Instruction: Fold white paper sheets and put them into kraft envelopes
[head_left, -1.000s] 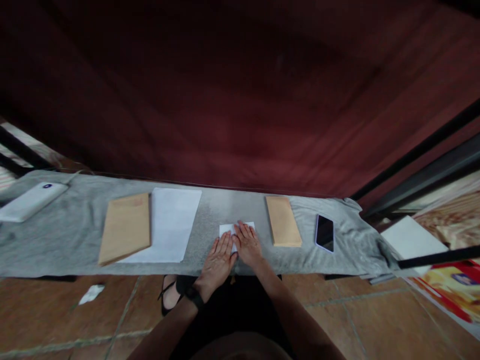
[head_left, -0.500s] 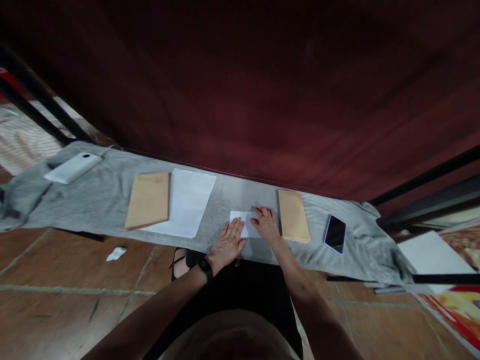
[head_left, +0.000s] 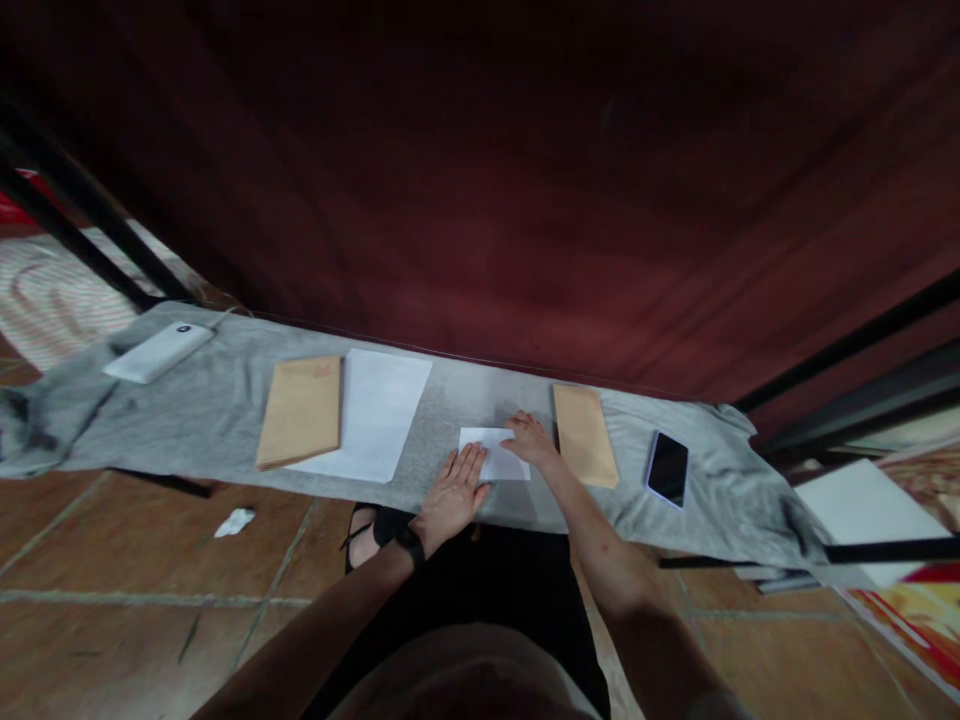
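A small folded sheet of white paper [head_left: 504, 461] lies flat on the grey cloth in front of me. My left hand [head_left: 453, 492] rests flat over its left end, fingers stretched out. Over the upper right part of the paper is my right hand [head_left: 529, 438], its fingers bent a little and apart, with the fingertips at the paper's far edge. Left of my hands, larger white sheets [head_left: 384, 412] lie partly under a stack of brown envelopes [head_left: 301, 410]. Close to the right of my right hand lies another brown envelope stack [head_left: 585, 436].
The grey cloth [head_left: 202, 410] covers a narrow bench. A phone [head_left: 667, 468] lies at the right, and a white device [head_left: 159, 354] with a cord at the far left. A dark red curtain [head_left: 480, 230] hangs behind. A crumpled tissue [head_left: 235, 522] is on the tiled floor.
My right hand has shifted slightly up and left over the paper, uncovering its lower right corner. The left hand stays pressed on the left end. The camera view has tilted slightly.
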